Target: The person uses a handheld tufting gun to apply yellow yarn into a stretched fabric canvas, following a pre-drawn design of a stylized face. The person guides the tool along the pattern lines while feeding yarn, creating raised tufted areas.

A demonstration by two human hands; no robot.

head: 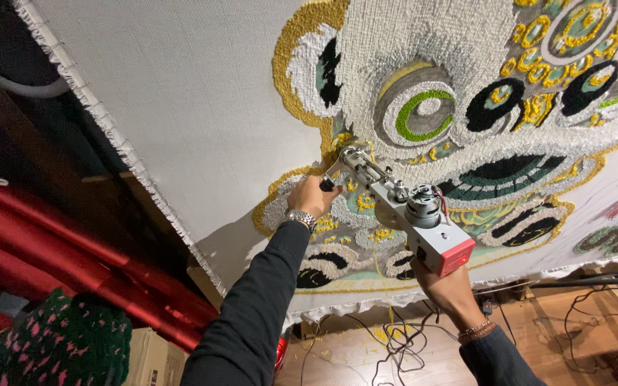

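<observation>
2 hands steady a tufting gun [402,207] against a stretched cloth [202,100].

The left hand [312,196] has its grip closed around the small black front handle, and the right hand [443,282] has its grip wrapped on the rear handle under the red-ended motor box, fingers mostly hidden. The gun lies between the 2 grips, its long axis slanting from the right grip up and left to the needle tip, which points into the cloth just past the left grip, at the yellow outline of the half-filled lion pattern [481,107]. I judge that uneven pressure from either grip could tilt the needle and tear the cloth or skip loops. Loose cables [395,343] below the right grip could snag.
</observation>
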